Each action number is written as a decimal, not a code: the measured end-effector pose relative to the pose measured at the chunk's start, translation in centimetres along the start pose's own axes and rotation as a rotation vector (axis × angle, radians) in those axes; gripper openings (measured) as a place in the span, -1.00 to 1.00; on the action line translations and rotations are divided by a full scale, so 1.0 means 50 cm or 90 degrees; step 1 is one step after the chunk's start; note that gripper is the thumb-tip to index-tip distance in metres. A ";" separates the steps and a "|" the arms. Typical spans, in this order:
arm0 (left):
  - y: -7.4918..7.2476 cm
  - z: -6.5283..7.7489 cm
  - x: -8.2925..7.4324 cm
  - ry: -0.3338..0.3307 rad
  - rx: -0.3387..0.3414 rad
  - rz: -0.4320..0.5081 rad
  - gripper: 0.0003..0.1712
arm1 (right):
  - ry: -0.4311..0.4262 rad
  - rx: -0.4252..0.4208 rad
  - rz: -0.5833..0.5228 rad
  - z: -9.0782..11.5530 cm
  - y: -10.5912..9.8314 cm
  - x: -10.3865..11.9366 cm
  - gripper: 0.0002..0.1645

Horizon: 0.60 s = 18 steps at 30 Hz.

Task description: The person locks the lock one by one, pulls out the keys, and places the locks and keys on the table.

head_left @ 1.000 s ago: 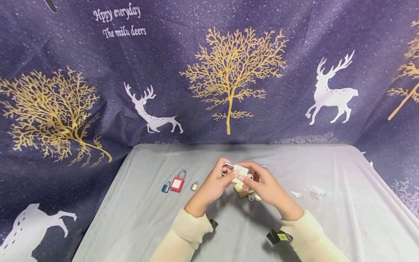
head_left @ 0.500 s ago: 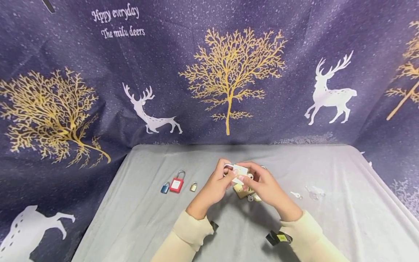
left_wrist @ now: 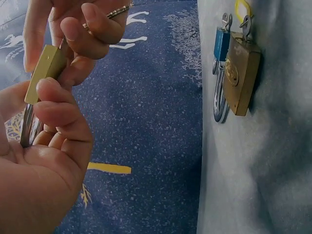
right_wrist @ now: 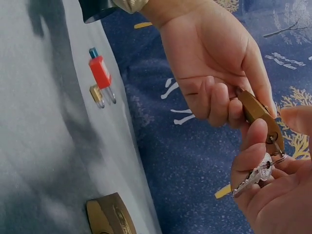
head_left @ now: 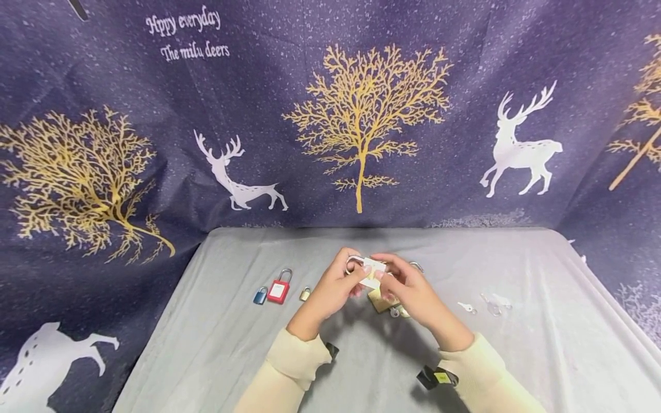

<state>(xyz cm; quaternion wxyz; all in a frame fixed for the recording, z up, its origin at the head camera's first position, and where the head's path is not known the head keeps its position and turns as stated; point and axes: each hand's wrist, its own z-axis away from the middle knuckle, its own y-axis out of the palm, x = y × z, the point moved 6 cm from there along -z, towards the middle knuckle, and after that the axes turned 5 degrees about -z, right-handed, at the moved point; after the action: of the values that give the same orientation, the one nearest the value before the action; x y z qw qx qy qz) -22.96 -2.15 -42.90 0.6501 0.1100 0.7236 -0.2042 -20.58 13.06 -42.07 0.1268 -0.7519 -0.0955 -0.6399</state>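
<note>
Both hands are grasping one brass lock (left_wrist: 43, 73) between them, holding it up above the middle of the counter (head_left: 222, 344). The left hand (head_left: 333, 287) is pinching the body, thumb on the near face, and the shackle (left_wrist: 29, 129) is running back into its palm. The right hand (head_left: 410, 285) is gripping the other end, its fingers curling about the keyhole. A key is standing in that keyhole, and from its ring (right_wrist: 279, 158) a spare key (right_wrist: 253, 178) is hanging against the right fingers.

Below the hands, a big lock (left_wrist: 240, 73) is lying on the counter, partly hidden from the head view. In the left wrist view a blue lock (left_wrist: 222, 44) is lying just beside it, and a yellow loop (left_wrist: 242, 9) is showing next to them.

Left of the hands, a red lock (head_left: 279, 291) is lying between a second blue lock (head_left: 260, 295), just beside it, and a small lock (head_left: 306, 293). Well to the right, a loose key (head_left: 467, 308) is lying near a faint, blurred bunch (head_left: 496, 304). Behind the counter, a dark curtain (head_left: 248, 103) is hanging, printed with deer and trees.
</note>
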 end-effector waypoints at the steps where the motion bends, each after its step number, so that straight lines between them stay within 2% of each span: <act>1: 0.000 0.000 0.000 -0.001 -0.003 0.003 -0.74 | 0.005 -0.002 -0.009 0.000 0.000 -0.002 -0.56; 8: 0.000 -0.001 0.002 -0.010 -0.024 0.010 -0.75 | 0.062 -0.015 -0.024 -0.001 -0.003 -0.015 -0.60; 13: -0.002 -0.002 0.006 -0.030 -0.041 0.014 -0.74 | 0.075 -0.023 -0.036 -0.001 -0.003 -0.018 -0.66; 18: -0.004 -0.003 0.007 -0.030 -0.057 0.012 -0.73 | 0.096 -0.048 -0.035 -0.003 -0.006 -0.019 -0.68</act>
<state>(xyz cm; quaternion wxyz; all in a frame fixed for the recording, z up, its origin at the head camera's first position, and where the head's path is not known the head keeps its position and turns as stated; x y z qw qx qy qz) -23.24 -2.28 -43.20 0.6732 0.0829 0.7154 -0.1677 -20.95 13.32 -42.99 0.0877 -0.7028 -0.0826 -0.7011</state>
